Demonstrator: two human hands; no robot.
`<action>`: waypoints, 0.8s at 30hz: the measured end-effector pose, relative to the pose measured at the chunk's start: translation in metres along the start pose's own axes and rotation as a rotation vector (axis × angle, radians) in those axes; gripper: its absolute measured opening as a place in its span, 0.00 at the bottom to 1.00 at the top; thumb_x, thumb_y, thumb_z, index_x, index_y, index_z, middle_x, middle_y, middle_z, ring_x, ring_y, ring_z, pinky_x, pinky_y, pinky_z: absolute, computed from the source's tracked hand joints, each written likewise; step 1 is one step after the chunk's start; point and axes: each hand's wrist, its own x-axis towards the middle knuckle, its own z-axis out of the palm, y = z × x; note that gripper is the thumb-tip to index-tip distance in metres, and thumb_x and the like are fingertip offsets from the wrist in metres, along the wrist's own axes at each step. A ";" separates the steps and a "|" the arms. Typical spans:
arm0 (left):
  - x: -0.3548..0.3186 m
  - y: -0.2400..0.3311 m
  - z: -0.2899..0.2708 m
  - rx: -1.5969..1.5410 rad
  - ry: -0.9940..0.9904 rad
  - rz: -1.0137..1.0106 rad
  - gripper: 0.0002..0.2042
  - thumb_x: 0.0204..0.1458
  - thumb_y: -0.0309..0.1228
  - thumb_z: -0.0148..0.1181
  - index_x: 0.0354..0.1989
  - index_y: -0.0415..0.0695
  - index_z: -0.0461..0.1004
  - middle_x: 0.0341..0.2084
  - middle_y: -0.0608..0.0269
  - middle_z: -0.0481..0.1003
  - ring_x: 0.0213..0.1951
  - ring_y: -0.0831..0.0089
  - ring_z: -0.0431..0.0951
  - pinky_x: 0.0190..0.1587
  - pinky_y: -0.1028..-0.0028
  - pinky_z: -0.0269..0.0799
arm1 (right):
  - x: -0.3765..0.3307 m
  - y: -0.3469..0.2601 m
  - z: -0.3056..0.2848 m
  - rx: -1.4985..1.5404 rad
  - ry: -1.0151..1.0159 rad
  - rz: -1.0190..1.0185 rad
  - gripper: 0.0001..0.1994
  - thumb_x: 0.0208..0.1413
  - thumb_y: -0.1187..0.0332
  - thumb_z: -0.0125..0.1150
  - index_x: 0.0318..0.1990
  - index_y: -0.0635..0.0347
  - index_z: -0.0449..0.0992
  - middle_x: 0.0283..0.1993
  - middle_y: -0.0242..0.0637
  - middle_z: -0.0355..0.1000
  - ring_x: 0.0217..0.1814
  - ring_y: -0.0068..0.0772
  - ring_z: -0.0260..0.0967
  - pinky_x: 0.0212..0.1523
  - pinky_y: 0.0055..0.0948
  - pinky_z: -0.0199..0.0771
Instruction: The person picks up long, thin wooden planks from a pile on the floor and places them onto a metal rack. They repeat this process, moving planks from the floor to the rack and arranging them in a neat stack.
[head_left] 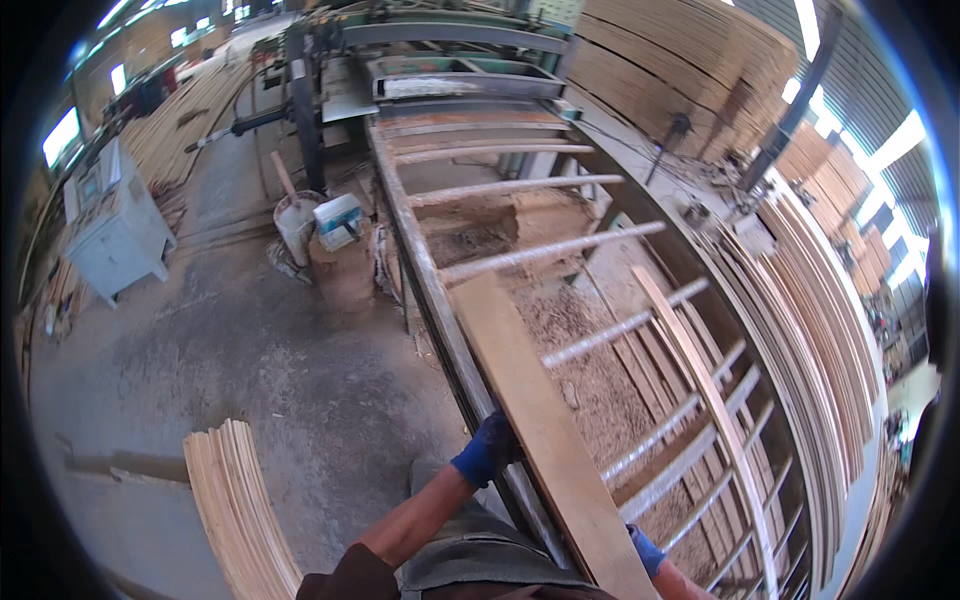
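Note:
A long, wide wooden board [548,425] lies lengthwise along the left side of a metal roller conveyor [408,228], with its near end running out of view at the bottom. My left hand [490,450], in a blue glove, grips the board's left edge beside the conveyor's side rail; its fingertips are hidden. On the opposite edge, closer to me, my blue-gloved right hand [647,550] holds the board, partly covered by it. A narrow wooden strip [712,388] rests across the rollers to the right of the board.
A machine [465,85] stands at the conveyor's far end. Boards are stacked on the left floor [235,500] and long strips [800,350] lie along the right. A bucket [296,220], a white tub [338,220] and a pale cabinet [118,225] stand left. Sawdust covers the floor beneath.

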 end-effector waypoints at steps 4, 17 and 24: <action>0.056 0.033 -0.015 0.153 -0.036 0.161 0.18 0.64 0.49 0.50 0.55 0.55 0.72 0.48 0.71 0.77 0.48 0.72 0.79 0.48 0.64 0.77 | 0.057 -0.046 -0.014 0.053 -0.020 0.054 0.38 0.64 0.34 0.39 0.38 0.66 0.81 0.32 0.37 0.77 0.35 0.29 0.72 0.40 0.34 0.74; 0.141 0.101 -0.003 -0.004 0.184 -0.064 0.27 0.63 0.55 0.44 0.62 0.50 0.67 0.56 0.66 0.74 0.54 0.68 0.75 0.56 0.63 0.72 | 0.176 -0.065 -0.027 0.438 -0.146 0.160 0.36 0.64 0.36 0.42 0.44 0.66 0.80 0.36 0.34 0.78 0.37 0.27 0.72 0.40 0.33 0.75; 0.177 0.108 0.036 -0.106 0.384 -0.218 0.37 0.57 0.65 0.45 0.65 0.46 0.64 0.58 0.62 0.72 0.58 0.65 0.72 0.62 0.60 0.67 | 0.202 -0.020 -0.043 0.377 -0.182 0.246 0.34 0.64 0.38 0.44 0.46 0.66 0.79 0.38 0.34 0.78 0.38 0.28 0.73 0.39 0.32 0.75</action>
